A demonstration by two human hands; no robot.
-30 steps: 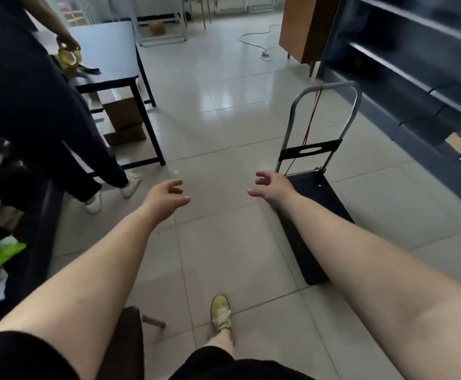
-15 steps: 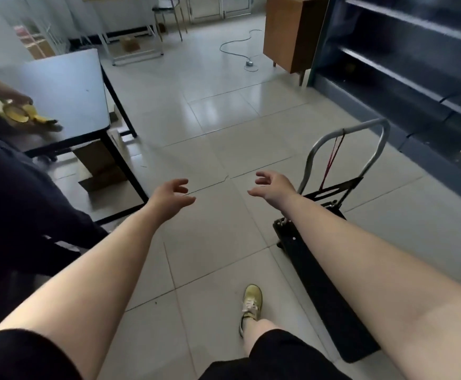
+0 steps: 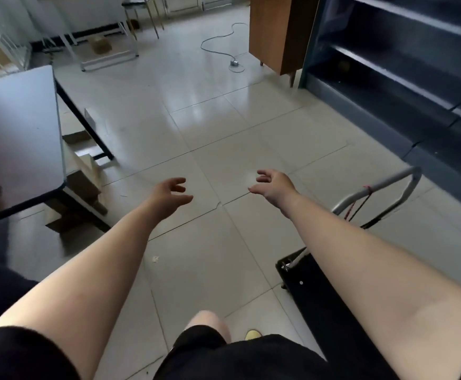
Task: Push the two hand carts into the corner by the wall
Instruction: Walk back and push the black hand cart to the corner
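Observation:
One hand cart stands on the tiled floor at the lower right: a black flat deck [image 3: 306, 286] and a grey tube handle [image 3: 388, 182] with a red cord tied to it. My right forearm crosses over the deck and hides part of it. My left hand [image 3: 169, 194] and my right hand [image 3: 272, 185] are stretched out ahead over bare tiles, both with fingers apart and holding nothing. Neither hand touches the cart; the handle is to the right of my right hand. A second cart is not in view.
A dark table [image 3: 18, 138] stands at the left with cardboard boxes [image 3: 84, 174] under it. Dark metal shelving [image 3: 404, 67] runs along the right. A wooden cabinet [image 3: 276, 31] and a cable with a socket block [image 3: 234, 63] lie further ahead. Open tiled floor stretches ahead.
I have walked forward: the cart has slid from the middle to the lower right of the view. The other person at the table has dropped out of view. Both hands stay open.

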